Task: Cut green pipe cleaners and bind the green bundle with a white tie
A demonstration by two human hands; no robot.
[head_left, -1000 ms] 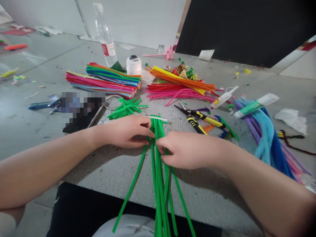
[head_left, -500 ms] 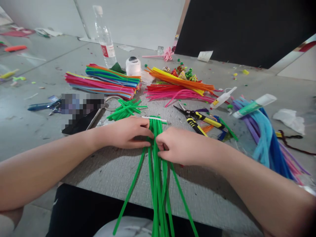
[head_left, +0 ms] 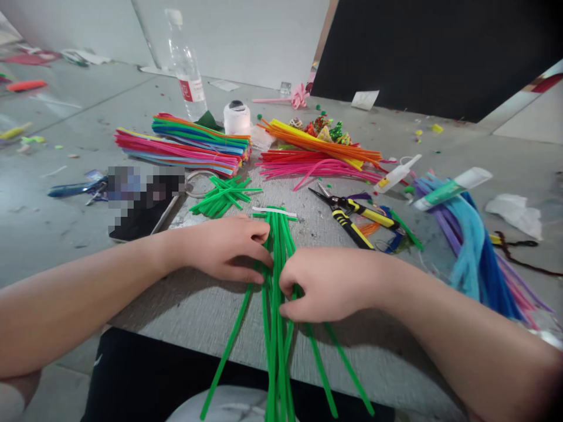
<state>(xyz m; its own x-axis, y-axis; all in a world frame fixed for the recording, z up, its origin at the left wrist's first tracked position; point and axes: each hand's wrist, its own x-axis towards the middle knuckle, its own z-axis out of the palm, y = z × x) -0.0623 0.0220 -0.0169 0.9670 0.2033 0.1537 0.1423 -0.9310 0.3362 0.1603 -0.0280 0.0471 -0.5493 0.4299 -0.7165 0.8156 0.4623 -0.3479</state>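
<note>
A bundle of long green pipe cleaners (head_left: pixel 277 234) lies on the grey table (head_left: pixel 360 346), running from a white strip at its far end toward me and over the near edge. My left hand (head_left: pixel 224 247) presses on the bundle's left side, fingers curled against the stems. On the bundle's right side my right hand (head_left: pixel 328 282) pinches several stems between thumb and fingers. Below my hands the stems fan apart.
Short green pieces (head_left: pixel 222 196) lie just beyond my left hand. Yellow-handled cutters (head_left: pixel 352 212) sit to the right. Stacks of coloured pipe cleaners (head_left: pixel 185 146), a water bottle (head_left: pixel 187 67), a white spool (head_left: pixel 237 117), glue tubes (head_left: pixel 453 187) and blue-purple stems (head_left: pixel 479 252) surround the work.
Both hands slid toward me along the green bundle. The lower ends of the stems spread wider, one swinging out to the right.
</note>
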